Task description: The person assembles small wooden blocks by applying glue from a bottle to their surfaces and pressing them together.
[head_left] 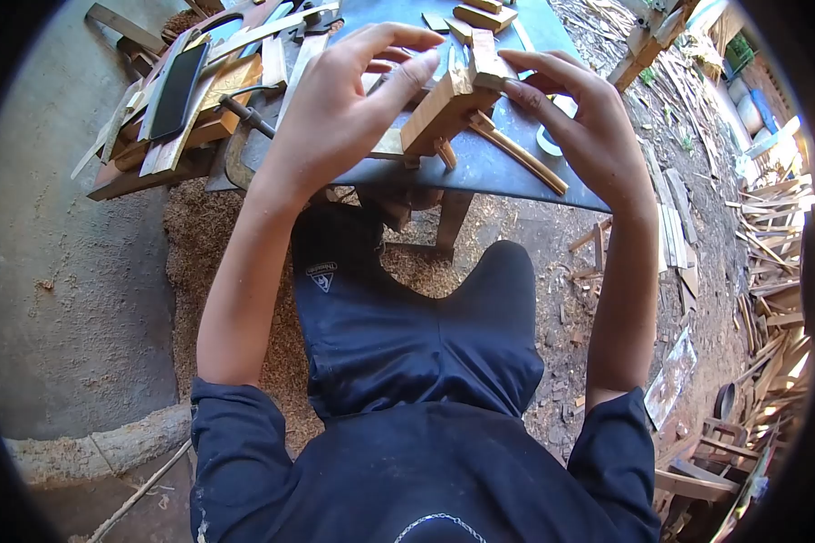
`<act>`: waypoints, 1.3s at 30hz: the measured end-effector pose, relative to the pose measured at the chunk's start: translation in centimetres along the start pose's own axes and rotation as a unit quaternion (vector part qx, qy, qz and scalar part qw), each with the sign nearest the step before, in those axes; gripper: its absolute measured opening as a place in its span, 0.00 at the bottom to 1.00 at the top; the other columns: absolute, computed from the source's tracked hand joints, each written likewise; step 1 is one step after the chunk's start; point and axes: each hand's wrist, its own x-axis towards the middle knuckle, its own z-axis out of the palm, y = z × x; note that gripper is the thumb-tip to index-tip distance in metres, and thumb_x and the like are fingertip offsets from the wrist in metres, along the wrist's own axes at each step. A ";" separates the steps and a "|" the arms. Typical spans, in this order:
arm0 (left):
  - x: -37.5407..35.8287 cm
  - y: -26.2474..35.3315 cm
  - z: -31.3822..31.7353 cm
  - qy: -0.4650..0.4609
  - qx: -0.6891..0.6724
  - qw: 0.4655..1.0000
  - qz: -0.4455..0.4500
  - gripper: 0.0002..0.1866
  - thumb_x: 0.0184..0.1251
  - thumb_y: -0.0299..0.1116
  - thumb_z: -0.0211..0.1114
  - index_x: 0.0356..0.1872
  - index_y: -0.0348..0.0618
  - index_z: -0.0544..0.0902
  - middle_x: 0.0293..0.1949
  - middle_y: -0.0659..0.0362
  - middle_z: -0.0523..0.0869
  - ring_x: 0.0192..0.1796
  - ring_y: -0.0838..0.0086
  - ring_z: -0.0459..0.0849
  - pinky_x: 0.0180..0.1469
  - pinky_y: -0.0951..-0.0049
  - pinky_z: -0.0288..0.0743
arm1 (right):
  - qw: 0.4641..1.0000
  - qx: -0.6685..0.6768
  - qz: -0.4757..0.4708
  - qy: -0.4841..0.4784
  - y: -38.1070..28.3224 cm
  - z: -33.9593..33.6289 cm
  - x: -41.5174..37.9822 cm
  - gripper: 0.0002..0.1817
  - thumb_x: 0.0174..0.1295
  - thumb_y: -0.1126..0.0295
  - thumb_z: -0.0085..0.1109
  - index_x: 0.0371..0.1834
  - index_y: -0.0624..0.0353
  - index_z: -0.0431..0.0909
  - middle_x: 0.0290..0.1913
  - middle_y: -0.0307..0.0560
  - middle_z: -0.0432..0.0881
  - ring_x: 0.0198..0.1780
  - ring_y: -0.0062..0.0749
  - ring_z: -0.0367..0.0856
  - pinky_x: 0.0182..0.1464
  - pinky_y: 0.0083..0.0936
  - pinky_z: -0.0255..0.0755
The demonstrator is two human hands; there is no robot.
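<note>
My right hand (581, 113) pinches the right end of a small wooden block (486, 65) between thumb and forefinger. That block sits against the top end of a larger wooden block (436, 113), which stands tilted above the blue-grey table (539, 167). To the left, my left hand (358, 100) is open, thumb and forefinger apart, close to the top of the larger block. It does not visibly grip anything. A splintered wood piece (446, 154) sticks out low on the larger block. Thin wooden strips (521, 156) lie to its right.
A phone (179, 92) rests on stacked wood strips at the left, near a clamp (244, 116) on the table edge. A roll of tape (549, 141) lies near my right hand. Wood shavings (217, 262) cover the ground; scrap wood (774, 299) is piled at right.
</note>
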 end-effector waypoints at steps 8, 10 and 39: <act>1.2 -1.5 2.3 -0.008 0.030 0.996 0.082 0.24 0.80 0.48 0.73 0.68 0.47 0.89 0.58 0.48 0.93 0.61 0.64 0.92 0.62 0.60 0.88 | 0.999 0.006 0.035 -0.023 0.3 0.1 -0.5 0.21 0.78 0.65 0.69 0.71 0.58 0.86 0.53 0.45 0.89 0.56 0.31 0.91 0.62 0.29 0.82; 1.2 -1.4 2.6 0.001 0.016 0.997 0.079 0.24 0.80 0.49 0.73 0.68 0.48 0.90 0.58 0.49 0.93 0.59 0.63 0.93 0.62 0.61 0.88 | 0.998 0.013 0.043 -0.032 0.1 -0.2 -0.5 0.21 0.78 0.65 0.69 0.71 0.58 0.86 0.53 0.44 0.88 0.55 0.31 0.91 0.61 0.28 0.83; 1.6 0.0 3.2 -0.014 -0.007 0.999 0.038 0.19 0.81 0.39 0.73 0.65 0.44 0.90 0.54 0.53 0.95 0.56 0.70 0.94 0.58 0.68 0.90 | 0.999 0.028 0.014 -0.013 1.6 -0.5 -1.2 0.23 0.74 0.64 0.73 0.71 0.47 0.86 0.60 0.41 0.92 0.62 0.32 0.90 0.68 0.36 0.83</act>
